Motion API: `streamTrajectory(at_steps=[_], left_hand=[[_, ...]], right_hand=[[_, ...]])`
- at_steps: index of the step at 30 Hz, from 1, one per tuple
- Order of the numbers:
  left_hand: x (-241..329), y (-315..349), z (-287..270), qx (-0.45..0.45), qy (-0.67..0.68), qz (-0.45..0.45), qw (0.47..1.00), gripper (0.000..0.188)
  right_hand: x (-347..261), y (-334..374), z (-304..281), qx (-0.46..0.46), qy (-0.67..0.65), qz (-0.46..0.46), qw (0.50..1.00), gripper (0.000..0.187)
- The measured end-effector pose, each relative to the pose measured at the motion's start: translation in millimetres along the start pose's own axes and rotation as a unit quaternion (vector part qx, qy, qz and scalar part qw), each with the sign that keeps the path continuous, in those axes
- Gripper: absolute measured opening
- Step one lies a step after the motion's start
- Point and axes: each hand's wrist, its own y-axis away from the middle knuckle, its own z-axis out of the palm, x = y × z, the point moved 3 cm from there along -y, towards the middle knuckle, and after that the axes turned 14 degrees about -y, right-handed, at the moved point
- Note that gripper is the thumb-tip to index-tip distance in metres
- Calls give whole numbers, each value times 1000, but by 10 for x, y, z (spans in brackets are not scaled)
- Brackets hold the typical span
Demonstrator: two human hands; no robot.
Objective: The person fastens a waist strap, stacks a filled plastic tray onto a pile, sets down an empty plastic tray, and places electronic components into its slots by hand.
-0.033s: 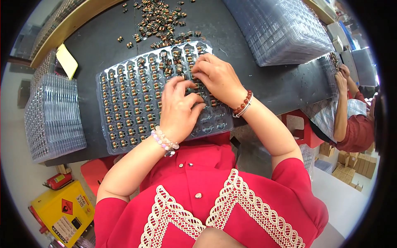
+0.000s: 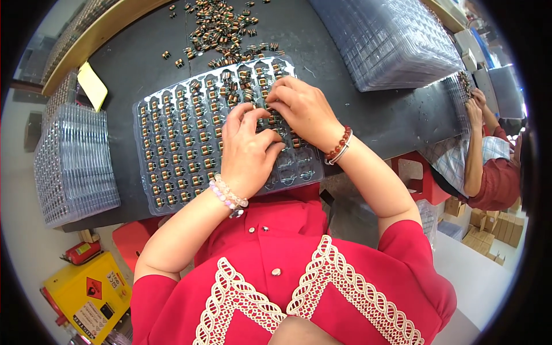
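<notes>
Bare dark tabletop (image 2: 356,109) lay open right of the clear plastic compartment tray (image 2: 172,155); loose copper-wound coils (image 2: 221,26) crowded beyond it.

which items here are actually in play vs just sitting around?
In play:
- left hand and right hand, both on the clear blister tray
- small copper-wound coil parts in its pockets
- loose pile of the same parts beyond it

Sitting around:
- stacks of empty trays, left and upper right
- yellow note
- yellow box
- co-worker's arm
</notes>
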Motion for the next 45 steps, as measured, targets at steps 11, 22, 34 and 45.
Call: streamTrajectory(at_steps=[11, 22, 34, 45], left_hand=[[-191, -54, 43, 78, 15, -45, 996, 12], [-557, -182, 48, -53, 34, -99, 993, 15], [-630, -198, 51, -33, 16, 1, 999, 11], [-567, -199, 128, 8, 2, 84, 996, 19]], right_hand=[[-58, 10, 13, -15, 156, -36, 987, 19], [-422, 728, -371, -51, -54, 39, 997, 10], [-468, 528, -246, -6, 116, -45, 992, 16], [-83, 37, 101, -14, 77, -63, 995, 14]])
